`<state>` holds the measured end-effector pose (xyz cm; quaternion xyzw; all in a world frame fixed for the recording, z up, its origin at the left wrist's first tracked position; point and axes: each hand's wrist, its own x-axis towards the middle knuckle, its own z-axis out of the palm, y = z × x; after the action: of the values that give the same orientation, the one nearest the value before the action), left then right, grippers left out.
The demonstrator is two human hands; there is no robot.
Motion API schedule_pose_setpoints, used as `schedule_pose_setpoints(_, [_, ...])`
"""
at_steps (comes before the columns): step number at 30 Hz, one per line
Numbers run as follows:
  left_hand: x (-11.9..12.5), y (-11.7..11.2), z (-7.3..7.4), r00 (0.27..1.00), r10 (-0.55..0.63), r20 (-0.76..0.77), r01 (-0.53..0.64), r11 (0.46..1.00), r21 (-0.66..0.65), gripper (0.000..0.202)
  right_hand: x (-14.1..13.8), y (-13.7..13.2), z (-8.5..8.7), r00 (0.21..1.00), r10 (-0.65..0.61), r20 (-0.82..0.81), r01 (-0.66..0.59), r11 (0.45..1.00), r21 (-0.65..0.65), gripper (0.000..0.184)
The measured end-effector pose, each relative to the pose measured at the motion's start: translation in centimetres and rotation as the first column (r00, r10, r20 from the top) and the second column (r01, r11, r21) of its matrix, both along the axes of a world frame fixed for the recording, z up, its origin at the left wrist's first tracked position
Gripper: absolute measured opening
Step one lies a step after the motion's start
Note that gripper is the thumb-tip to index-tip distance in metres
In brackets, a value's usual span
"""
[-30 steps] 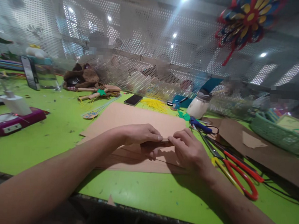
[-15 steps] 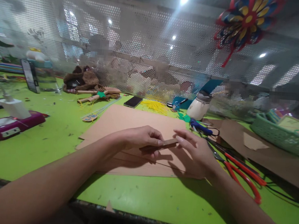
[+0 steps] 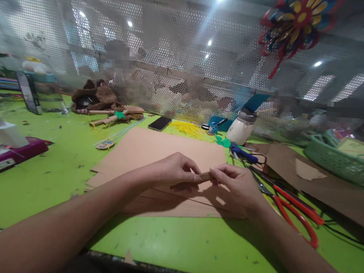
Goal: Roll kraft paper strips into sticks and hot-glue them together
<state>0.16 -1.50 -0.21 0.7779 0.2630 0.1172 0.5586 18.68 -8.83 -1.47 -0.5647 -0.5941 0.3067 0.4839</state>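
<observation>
My left hand (image 3: 176, 169) and my right hand (image 3: 237, 184) meet above the brown cardboard sheets (image 3: 156, 151) on the green table (image 3: 49, 168). Both hands pinch a small brown cardboard strip (image 3: 204, 176) between thumb and fingers, one at each end. The strip is held a little above the sheets, and most of it is hidden by my fingers.
Red-handled scissors (image 3: 297, 219) and blue-handled pliers (image 3: 245, 153) lie right of my hands. A white jar (image 3: 241, 128), a phone (image 3: 159, 123), yellow strands (image 3: 187, 128), a green basket (image 3: 339, 162), brown paper (image 3: 322, 183) and a magenta device (image 3: 9, 153) surround the sheets. A perforated screen (image 3: 174, 61) stands behind.
The strip has been lifted off the sheets. My right hand opened briefly, then closed again on the strip's end. Both hands stayed in about the same place.
</observation>
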Motion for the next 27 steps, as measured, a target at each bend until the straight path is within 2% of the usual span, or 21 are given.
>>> schedule_pose_setpoints(3, [0.0, 0.2, -0.2, 0.999, 0.025, 0.023, -0.025, 0.999, 0.02, 0.032, 0.0, 0.0, 0.0, 0.999, -0.032, 0.0, 0.032, 0.999, 0.027, 0.026])
schedule_pose_setpoints(6, [0.0, 0.1, -0.3, 1.0, 0.003, 0.027, -0.002, 1.0, -0.03, 0.033, 0.3, 0.1, -0.2, 0.999, -0.045, -0.025, 0.046, 0.998, 0.034, 0.028])
schedule_pose_setpoints(13, [0.3, -0.4, -0.3, 0.999, -0.036, 0.039, 0.038, 0.998, -0.046, 0.036, 0.3, 0.3, -0.8, 0.981, 0.079, -0.175, -0.09, 0.994, -0.058, 0.023])
schedule_pose_setpoints(19, [-0.1, 0.0, -0.1, 0.998, -0.062, -0.03, 0.063, 0.997, 0.04, 0.035, 0.4, 0.4, -0.5, 0.992, -0.004, -0.127, 0.002, 1.0, -0.013, 0.023])
schedule_pose_setpoints(23, [-0.5, 1.1, -0.6, 0.995, -0.081, -0.054, 0.077, 0.995, -0.07, 0.023, 1.1, 0.8, -0.7, 0.992, -0.013, -0.124, 0.012, 1.0, -0.004, 0.025])
schedule_pose_setpoints(27, [-0.7, 1.6, -0.9, 0.992, -0.108, -0.058, 0.099, 0.986, -0.131, 0.019, 1.8, 1.3, -1.0, 0.981, -0.033, -0.192, 0.03, 0.999, -0.015, 0.03])
